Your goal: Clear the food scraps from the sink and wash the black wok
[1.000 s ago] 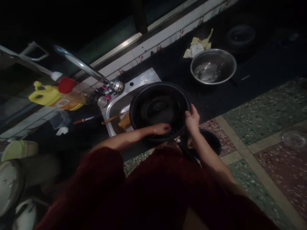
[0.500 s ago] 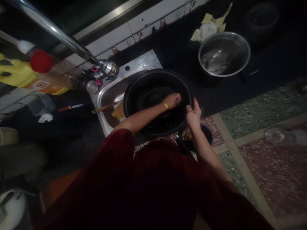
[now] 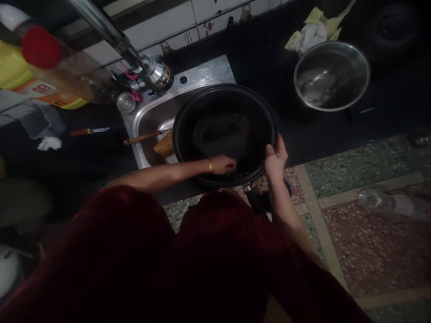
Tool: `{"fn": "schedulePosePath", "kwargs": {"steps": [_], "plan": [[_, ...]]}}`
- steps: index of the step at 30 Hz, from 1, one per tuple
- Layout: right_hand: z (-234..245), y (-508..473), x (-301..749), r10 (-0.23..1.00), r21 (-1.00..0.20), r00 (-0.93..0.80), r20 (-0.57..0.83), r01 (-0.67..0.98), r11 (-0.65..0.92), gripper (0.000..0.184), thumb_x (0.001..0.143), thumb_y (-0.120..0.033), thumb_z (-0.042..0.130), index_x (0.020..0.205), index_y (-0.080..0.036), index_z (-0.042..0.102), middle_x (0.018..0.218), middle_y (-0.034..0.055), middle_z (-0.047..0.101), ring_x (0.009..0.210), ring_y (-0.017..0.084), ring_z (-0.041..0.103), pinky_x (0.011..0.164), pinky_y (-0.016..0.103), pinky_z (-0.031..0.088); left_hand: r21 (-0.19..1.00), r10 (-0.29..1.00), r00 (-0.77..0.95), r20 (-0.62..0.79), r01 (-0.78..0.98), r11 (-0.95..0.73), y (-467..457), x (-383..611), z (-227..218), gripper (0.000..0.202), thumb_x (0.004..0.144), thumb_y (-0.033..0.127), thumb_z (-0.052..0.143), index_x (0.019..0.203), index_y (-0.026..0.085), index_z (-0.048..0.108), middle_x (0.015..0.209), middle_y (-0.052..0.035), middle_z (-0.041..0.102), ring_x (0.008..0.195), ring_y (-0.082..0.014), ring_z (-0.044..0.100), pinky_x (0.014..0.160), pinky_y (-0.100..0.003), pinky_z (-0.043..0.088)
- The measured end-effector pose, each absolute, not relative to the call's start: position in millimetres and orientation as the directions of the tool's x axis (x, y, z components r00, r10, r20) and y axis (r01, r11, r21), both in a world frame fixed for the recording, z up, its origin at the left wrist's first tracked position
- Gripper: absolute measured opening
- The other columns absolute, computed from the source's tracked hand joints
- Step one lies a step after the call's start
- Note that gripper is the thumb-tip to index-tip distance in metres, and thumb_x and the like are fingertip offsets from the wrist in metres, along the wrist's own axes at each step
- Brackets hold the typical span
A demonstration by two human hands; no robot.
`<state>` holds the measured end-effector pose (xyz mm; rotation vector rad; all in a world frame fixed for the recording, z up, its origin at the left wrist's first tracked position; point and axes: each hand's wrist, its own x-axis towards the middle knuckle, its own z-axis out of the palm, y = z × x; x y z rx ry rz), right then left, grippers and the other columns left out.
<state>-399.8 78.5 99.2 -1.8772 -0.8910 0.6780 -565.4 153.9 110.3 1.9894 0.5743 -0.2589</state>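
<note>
A large round black basin [image 3: 188, 125] rests over the steel sink [image 3: 144, 119], covering much of it. My right hand [image 3: 276, 159] grips its right rim, thumb on the upper side and fingers wrapped around the edge. Inside the basin, near the side closest to me, my left hand [image 3: 222, 165] is closed with its fingers curled down. Whatever those fingers may hold is hidden in the dark. To the left of the basin, a wooden-handled utensil [image 3: 141, 138] lies across the sink's edge beside a yellow-brown piece [image 3: 164, 146].
A chrome faucet [image 3: 153, 74] leans over the sink's back corner. On the right counter stands a steel bowl [image 3: 346, 85] beside a crumpled yellow-and-white cloth [image 3: 311, 36]. A knife [image 3: 82, 132] lies at left near a yellow jug [image 3: 40, 85]. A clear bottle [image 3: 393, 202] lies on the floor.
My left hand has swept from the basin's right inner side toward me and to the left. My right hand still holds the rim. The view has shifted slightly.
</note>
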Motion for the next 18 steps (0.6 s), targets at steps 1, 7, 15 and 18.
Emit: {"fn": "schedulePosePath", "kwargs": {"steps": [1,7,15,18], "plan": [[98.4,79.2,-401.0,0.81,-0.903,0.58,-0.092,0.294,-0.314,0.061,0.086,-0.031,0.045,0.145,-0.02,0.044,0.135,0.0086,0.057,0.128,0.026,0.051,0.108,0.049,0.041,0.772,0.274,0.862,-0.426,0.504,-0.386,156.0,-565.4,110.9,0.01,0.08,0.014,0.056,0.082,0.019,0.064,0.076,0.0011,0.066,0.069,-0.0135,0.059,0.069,-0.023,0.042],[95.3,81.9,-403.3,0.814,-0.912,0.566,-0.132,0.253,-0.324,0.063,0.084,-0.029,0.047,0.146,-0.021,0.042,0.137,0.0085,0.056,0.126,0.026,0.053,0.11,0.05,0.038,0.78,0.586,0.782,-0.211,0.497,-0.381,179.6,-528.2,102.7,0.016,0.083,0.009,0.05,0.091,0.013,0.063,0.093,-0.0066,0.069,0.084,-0.015,0.06,0.078,-0.024,0.043],[99.7,86.1,-408.9,0.801,-0.932,0.583,-0.135,0.201,-0.303,0.064,0.081,-0.031,0.051,0.143,-0.017,0.046,0.133,0.0078,0.059,0.122,0.023,0.056,0.111,0.045,0.039,0.695,0.585,0.78,-0.221,0.547,-0.466,192.5,-526.8,96.6,0.02,0.083,0.008,0.045,0.091,0.015,0.062,0.09,-0.0056,0.068,0.081,-0.0159,0.06,0.076,-0.026,0.044],[100.9,83.6,-407.2,0.782,-0.931,0.605,-0.146,0.184,-0.317,0.065,0.081,-0.033,0.052,0.144,-0.017,0.045,0.133,0.0078,0.059,0.121,0.023,0.057,0.111,0.045,0.038,0.711,0.52,0.827,-0.212,0.496,-0.498,190.5,-527.4,101.0,0.018,0.084,0.009,0.047,0.093,0.015,0.062,0.093,-0.005,0.069,0.084,-0.015,0.061,0.078,-0.024,0.044]]}}
